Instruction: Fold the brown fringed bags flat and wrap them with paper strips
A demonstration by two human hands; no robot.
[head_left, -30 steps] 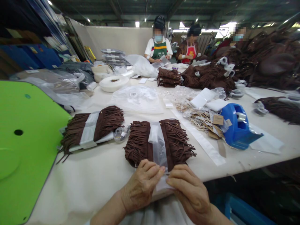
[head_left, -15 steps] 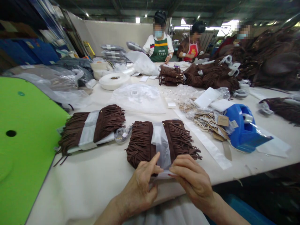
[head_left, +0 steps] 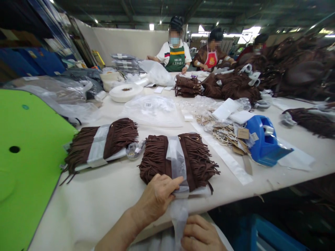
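A brown fringed bag (head_left: 192, 164) lies near the table's front edge, with a translucent white strip (head_left: 179, 167) wrapped across its middle. My left hand (head_left: 160, 191) is closed at the bag's near edge, its index finger lying on the strip; the curled fingers partly hide what they grip. Lower down, my right hand (head_left: 201, 234) pinches the loose tail of the strip, which hangs past the bag toward me. Another wrapped fringed bag (head_left: 115, 136) lies to the left, with a small plastic-wrapped bundle (head_left: 135, 150) beside it.
A blue tape dispenser (head_left: 265, 141) stands at the right, beside a pile of paper tags (head_left: 226, 134). A long white strip (head_left: 222, 157) lies nearby. A white roll (head_left: 126, 92) sits farther back. A green panel (head_left: 31, 157) borders the left. Co-workers (head_left: 178, 57) work across the table.
My right hand has moved down toward me from the bag's near edge, drawing out the strip's tail. My left hand has closed more at that edge.
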